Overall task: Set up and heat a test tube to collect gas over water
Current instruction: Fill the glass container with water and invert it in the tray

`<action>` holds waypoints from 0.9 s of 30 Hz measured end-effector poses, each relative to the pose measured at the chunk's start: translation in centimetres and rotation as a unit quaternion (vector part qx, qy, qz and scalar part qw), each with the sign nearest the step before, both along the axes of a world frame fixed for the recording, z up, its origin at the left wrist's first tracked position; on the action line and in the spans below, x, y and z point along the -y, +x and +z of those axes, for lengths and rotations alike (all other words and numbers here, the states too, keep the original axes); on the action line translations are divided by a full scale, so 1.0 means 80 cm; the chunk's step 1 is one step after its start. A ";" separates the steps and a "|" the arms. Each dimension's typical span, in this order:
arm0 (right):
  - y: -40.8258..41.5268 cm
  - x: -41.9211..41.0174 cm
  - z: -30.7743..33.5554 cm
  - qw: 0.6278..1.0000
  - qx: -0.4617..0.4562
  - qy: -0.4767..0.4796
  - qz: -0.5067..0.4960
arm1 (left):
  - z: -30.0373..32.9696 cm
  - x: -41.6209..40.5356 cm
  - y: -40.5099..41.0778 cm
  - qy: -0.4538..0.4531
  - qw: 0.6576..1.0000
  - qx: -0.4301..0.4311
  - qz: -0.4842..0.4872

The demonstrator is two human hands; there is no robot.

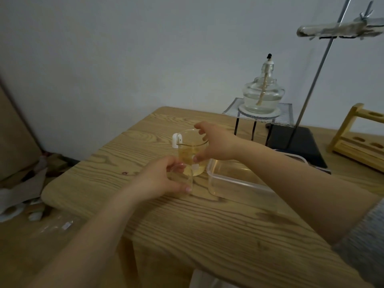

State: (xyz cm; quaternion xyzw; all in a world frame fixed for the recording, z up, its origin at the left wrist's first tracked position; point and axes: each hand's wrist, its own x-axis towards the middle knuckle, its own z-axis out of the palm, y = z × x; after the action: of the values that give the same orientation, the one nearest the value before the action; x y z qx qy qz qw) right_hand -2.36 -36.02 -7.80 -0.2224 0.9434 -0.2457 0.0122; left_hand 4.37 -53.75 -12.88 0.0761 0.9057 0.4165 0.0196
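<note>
While your right hand (216, 143) wraps finger and thumb around the glass beaker (192, 151), your left hand (162, 177) curls around a smaller clear glass vessel (182, 177) standing on the wooden table (207, 221) just in front of that beaker. The beaker holds clear liquid to about half its height and stands upright on the table. Just to the right of the beaker sits a clear plastic tub (234, 181); a small white object (176, 140) stands right behind the beaker. Farther right and behind, an alcohol lamp (262, 94) rests on wire gauze over a tripod (254, 121). Beyond that rises a retort stand (299, 140) with its clamp (336, 29) high above, and a wooden test tube rack (357, 136) lies at the far right.
</note>
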 end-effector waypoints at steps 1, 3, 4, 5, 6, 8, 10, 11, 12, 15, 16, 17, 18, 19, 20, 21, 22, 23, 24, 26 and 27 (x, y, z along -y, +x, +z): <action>-0.001 0.000 0.000 1.000 0.003 -0.004 0.000 | 0.000 0.000 0.000 0.001 1.000 -0.001 0.001; -0.001 -0.003 0.000 1.000 0.011 -0.008 0.000 | -0.001 -0.002 -0.001 0.003 1.000 -0.004 0.005; 0.000 -0.005 0.002 1.000 0.009 -0.006 0.000 | -0.001 -0.002 -0.002 0.004 1.000 -0.007 0.008; 0.001 -0.008 0.003 1.000 0.004 -0.003 0.000 | -0.002 -0.002 -0.002 0.002 1.000 -0.013 0.012; 0.003 -0.010 0.005 1.000 -0.002 -0.003 -0.003 | -0.002 -0.002 -0.003 -0.001 1.000 -0.019 0.017; 0.005 -0.015 0.009 1.000 -0.007 -0.010 -0.009 | -0.001 -0.002 -0.004 0.008 0.999 -0.029 0.027; 0.006 -0.017 0.010 1.000 -0.004 -0.011 -0.013 | 0.003 -0.002 -0.005 0.037 0.998 -0.025 0.035; 0.004 -0.016 0.010 1.000 0.002 -0.011 -0.015 | 0.005 -0.003 -0.005 0.045 0.998 -0.022 0.037; 0.003 -0.014 0.009 1.000 0.011 -0.013 -0.016 | 0.007 -0.003 -0.006 0.047 0.998 -0.020 0.038; -0.004 -0.001 0.000 0.998 0.045 -0.029 -0.022 | 0.008 -0.003 -0.008 0.043 0.998 -0.015 0.051; -0.006 0.003 -0.003 0.998 0.055 -0.034 -0.025 | 0.008 -0.002 -0.008 0.038 0.997 -0.015 0.058; -0.008 0.007 -0.004 0.997 0.063 -0.041 -0.027 | 0.006 -0.001 -0.008 0.034 0.997 -0.015 0.065; -0.009 0.010 -0.005 0.996 0.070 -0.050 -0.029 | 0.006 -0.002 -0.007 0.033 0.997 -0.016 0.072; -0.010 0.012 -0.005 0.995 0.074 -0.058 -0.031 | 0.005 -0.001 -0.007 0.037 0.996 -0.018 0.079; -0.011 0.012 -0.005 0.994 0.076 -0.066 -0.032 | 0.004 -0.001 -0.007 0.043 0.995 -0.018 0.086; -0.012 0.013 -0.005 0.994 0.076 -0.076 -0.034 | 0.004 0.000 -0.007 0.049 0.994 -0.017 0.092; -0.012 0.013 -0.005 0.993 0.075 -0.088 -0.036 | 0.003 0.001 -0.007 0.055 0.994 -0.016 0.097; -0.013 0.013 -0.004 0.991 0.073 -0.105 -0.037 | 0.002 0.001 -0.007 0.064 0.993 -0.013 0.099; -0.013 0.013 -0.003 0.989 0.070 -0.125 -0.039 | 0.001 0.003 -0.007 0.075 0.992 -0.011 0.101; -0.014 0.010 0.003 0.985 0.057 -0.159 -0.039 | -0.001 0.005 -0.008 0.098 0.989 -0.008 0.106; -0.015 0.009 0.007 0.984 0.052 -0.166 -0.034 | -0.002 0.005 -0.009 0.111 0.988 -0.006 0.110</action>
State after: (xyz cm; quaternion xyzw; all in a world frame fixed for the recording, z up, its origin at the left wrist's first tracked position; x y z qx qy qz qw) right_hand -3.55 -36.75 -7.23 -0.1759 0.8947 -0.4102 0.0161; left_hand 3.66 -54.18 -13.06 -0.0194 0.8570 0.5134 -0.0403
